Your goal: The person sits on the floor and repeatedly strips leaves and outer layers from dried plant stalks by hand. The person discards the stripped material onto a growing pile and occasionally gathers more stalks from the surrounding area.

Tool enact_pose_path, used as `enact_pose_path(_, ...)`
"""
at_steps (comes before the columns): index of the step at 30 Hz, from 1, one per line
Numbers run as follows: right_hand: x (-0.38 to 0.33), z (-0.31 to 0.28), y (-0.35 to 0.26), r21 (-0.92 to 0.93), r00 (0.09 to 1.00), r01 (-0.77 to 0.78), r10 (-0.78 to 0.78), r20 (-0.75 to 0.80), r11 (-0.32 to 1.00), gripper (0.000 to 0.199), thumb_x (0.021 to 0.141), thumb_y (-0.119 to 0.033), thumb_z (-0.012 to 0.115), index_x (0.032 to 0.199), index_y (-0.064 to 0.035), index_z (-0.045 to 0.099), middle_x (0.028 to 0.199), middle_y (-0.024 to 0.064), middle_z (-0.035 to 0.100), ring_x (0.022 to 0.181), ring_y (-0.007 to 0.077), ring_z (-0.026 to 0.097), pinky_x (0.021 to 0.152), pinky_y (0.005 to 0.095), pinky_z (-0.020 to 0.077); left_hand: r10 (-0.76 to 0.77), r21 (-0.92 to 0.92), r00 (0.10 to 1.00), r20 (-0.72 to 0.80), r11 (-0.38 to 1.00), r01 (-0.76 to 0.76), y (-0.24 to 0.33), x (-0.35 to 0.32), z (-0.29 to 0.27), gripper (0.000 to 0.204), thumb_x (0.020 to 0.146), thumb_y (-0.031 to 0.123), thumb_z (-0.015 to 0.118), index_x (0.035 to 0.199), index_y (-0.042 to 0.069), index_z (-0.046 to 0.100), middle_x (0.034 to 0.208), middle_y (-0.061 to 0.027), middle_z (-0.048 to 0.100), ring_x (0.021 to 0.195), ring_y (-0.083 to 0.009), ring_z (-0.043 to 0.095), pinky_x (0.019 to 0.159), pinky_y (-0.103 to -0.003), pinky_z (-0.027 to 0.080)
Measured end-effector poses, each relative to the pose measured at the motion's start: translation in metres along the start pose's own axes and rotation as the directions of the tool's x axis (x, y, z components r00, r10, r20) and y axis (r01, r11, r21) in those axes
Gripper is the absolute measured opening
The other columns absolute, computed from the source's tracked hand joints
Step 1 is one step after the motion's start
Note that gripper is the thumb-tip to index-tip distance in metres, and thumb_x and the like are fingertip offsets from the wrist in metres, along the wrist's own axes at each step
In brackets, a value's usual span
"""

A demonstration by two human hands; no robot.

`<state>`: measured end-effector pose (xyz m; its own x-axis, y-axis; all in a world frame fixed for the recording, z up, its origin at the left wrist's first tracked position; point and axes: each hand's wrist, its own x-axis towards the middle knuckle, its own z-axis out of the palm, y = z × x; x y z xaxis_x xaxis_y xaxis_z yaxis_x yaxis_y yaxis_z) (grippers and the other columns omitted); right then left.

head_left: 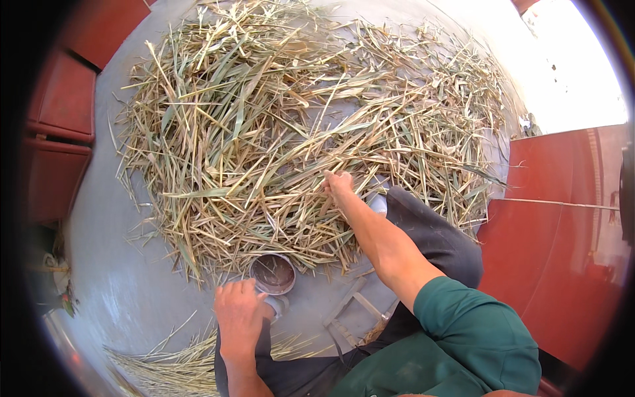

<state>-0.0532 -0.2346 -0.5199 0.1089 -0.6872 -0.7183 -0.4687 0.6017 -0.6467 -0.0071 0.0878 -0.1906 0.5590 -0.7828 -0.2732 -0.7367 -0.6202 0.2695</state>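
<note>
My right hand [340, 186] reaches over a broad pile of dry straw stalks and leaves [238, 152], at its near middle part. Its fingers are curled together at the stalks; whether a stalk is between them I cannot make out. My left hand [238, 309] lies over my left knee with its fingers stretched out, and holds nothing. Just beyond its fingertips stands a small round bowl [273, 274], dark inside with a pale rim. A thin stick-like piece shows in the bowl.
A bundle of long thin stalks [172, 367] lies by my left leg. A low wooden frame [354, 311] stands between my legs on the grey floor [106, 264]. Red cabinets [59, 126] line the left side, and a glossy red panel [555, 245] stands at the right.
</note>
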Motion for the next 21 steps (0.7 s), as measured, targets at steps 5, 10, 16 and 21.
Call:
enact_pose_path(5,0.013,-0.013,-0.016,-0.310,0.980,0.000,-0.062,-0.191,0.951,0.035,0.082,-0.021,0.079,0.100,0.0032,0.060,0.090,0.0180,0.069,0.078,0.0283,0.069,0.065,0.0401,0.0540,0.023,-0.033,1.000,0.013,0.999,-0.023,0.012,0.013,-0.006,0.034,0.077,0.021,0.077,0.103,0.002,0.067,0.091,-0.0109,0.068,0.087,-0.0303,0.061,0.078,-0.041,0.043)
enact_pose_path(10,0.020,-0.022,-0.035,-0.694,0.767,0.454,-0.642,-0.015,0.559,0.035,0.082,-0.026,0.076,0.107,-0.0087,0.060,0.104,0.0154,0.067,0.101,0.0358,0.067,0.086,0.0452,0.0525,0.018,-0.046,0.998,0.068,0.999,-0.015,0.015,0.010,-0.005,0.035,0.075,0.020,0.077,0.103,0.002,0.067,0.092,-0.0111,0.067,0.087,-0.0310,0.061,0.077,-0.041,0.043)
enact_pose_path(16,0.040,0.038,-0.084,-0.447,0.958,0.140,-0.007,0.286,0.884,0.019,0.086,-0.013,0.066,0.079,0.0045,0.067,0.091,0.0215,0.073,0.065,0.0221,0.069,0.050,0.0350,0.0501,-0.016,-0.094,0.989,0.149,0.995,0.031,0.012,0.008,-0.007,0.034,0.079,0.023,0.074,0.105,0.001,0.067,0.095,-0.0119,0.067,0.088,-0.0307,0.060,0.079,-0.042,0.042)
enact_pose_path(21,0.077,0.073,-0.062,0.107,0.994,-0.083,0.074,0.086,0.991,0.018,0.090,0.001,0.059,0.105,0.0091,0.054,0.092,0.0223,0.071,0.066,0.0218,0.070,0.041,0.0268,0.0393,0.008,-0.079,0.991,0.135,0.997,0.002,0.008,0.014,-0.008,0.033,0.077,0.023,0.077,0.099,0.004,0.063,0.089,-0.0093,0.065,0.084,-0.0285,0.060,0.075,-0.041,0.041)
